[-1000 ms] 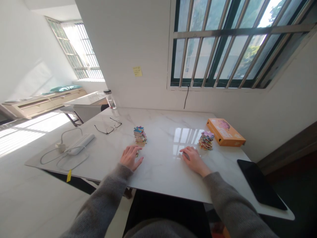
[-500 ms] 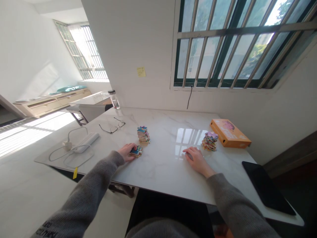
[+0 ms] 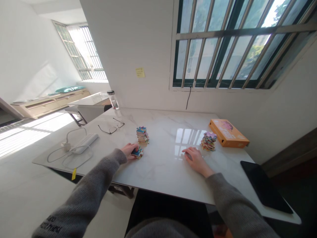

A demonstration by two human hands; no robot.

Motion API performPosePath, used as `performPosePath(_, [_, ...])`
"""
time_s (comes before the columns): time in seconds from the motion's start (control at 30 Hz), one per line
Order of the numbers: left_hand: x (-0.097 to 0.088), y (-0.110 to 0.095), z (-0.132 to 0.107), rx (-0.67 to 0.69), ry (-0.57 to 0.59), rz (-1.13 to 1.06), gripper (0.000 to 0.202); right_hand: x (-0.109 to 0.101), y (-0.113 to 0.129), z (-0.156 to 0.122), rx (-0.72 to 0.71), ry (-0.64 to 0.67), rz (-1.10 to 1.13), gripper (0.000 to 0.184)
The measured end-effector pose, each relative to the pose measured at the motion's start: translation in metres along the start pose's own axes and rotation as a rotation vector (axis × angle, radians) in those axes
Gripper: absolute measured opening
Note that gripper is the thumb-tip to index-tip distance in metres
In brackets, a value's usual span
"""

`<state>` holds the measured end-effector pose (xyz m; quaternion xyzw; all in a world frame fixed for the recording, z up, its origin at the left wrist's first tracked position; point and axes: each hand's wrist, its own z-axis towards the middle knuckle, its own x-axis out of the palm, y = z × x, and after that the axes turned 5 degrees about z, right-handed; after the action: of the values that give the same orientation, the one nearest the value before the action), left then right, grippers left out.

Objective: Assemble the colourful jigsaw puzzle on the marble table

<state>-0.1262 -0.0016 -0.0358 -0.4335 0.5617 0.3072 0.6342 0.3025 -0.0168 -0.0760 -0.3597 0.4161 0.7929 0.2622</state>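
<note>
My left hand [image 3: 129,151] is closed on a short stack of jigsaw puzzle pieces [image 3: 138,153] with blue tops, low on the white marbled table. Just behind it stands a taller puzzle piece stack [image 3: 142,136], also blue on top. My right hand [image 3: 194,159] rests on the tabletop with its fingers loosely stretched and nothing visible in them. Close beyond its fingers, to the right, is another tall puzzle piece stack [image 3: 208,141], with a pinkish-purple piece on top.
An orange box [image 3: 230,134] lies at the back right, and a black tablet [image 3: 264,186] at the right edge. To the left are eyeglasses [image 3: 111,128], a white power strip [image 3: 85,142] with a looping cord, and a clear bottle [image 3: 113,100] near the wall.
My left hand has slid slightly to the right over the short stack, covering more of it. The right hand stays in place. The whole view has shifted a little.
</note>
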Motion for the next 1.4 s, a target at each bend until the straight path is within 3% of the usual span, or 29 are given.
performPosePath(0.2, [0.014, -0.024, 0.015, -0.068, -0.008, 0.091, 0.033, 0.000, 0.000, 0.001, 0.001, 0.009, 0.019, 0.024])
performPosePath(0.37, [0.031, -0.050, 0.026, 0.022, -0.061, 0.069, 0.033, -0.001, 0.005, 0.001, 0.001, 0.015, 0.028, 0.024])
performPosePath(0.53, [0.035, -0.086, 0.039, 0.140, -0.036, 0.044, 0.034, 0.013, 0.029, 0.008, -0.004, 0.042, 0.136, 0.023])
performPosePath(0.73, [0.042, -0.119, 0.056, 0.218, -0.039, -0.001, 0.036, 0.035, 0.061, 0.023, 0.022, 0.135, 0.315, 0.048])
performPosePath(0.87, [0.048, -0.119, 0.051, 0.223, -0.059, -0.048, 0.039, 0.036, 0.066, 0.028, 0.060, 0.218, 0.368, 0.056])
performPosePath(0.97, [0.049, -0.114, 0.042, 0.238, -0.137, -0.128, 0.039, 0.034, 0.067, 0.030, 0.079, 0.263, 0.419, 0.060])
performPosePath(1.07, [0.047, -0.112, 0.035, 0.139, -0.192, -0.179, 0.041, 0.031, 0.068, 0.031, 0.080, 0.300, 0.445, 0.067])
performPosePath(1.17, [0.046, -0.112, 0.032, 0.052, -0.166, -0.218, 0.055, 0.029, 0.068, 0.031, 0.057, 0.311, 0.460, 0.070])
performPosePath(1.27, [0.048, -0.114, 0.033, 0.062, -0.139, -0.291, 0.062, 0.030, 0.067, 0.029, 0.014, 0.309, 0.541, 0.073])
performPosePath(1.4, [0.057, -0.118, 0.033, 0.087, -0.111, -0.608, 0.068, 0.033, 0.065, 0.024, 0.009, 0.335, 0.709, 0.075])
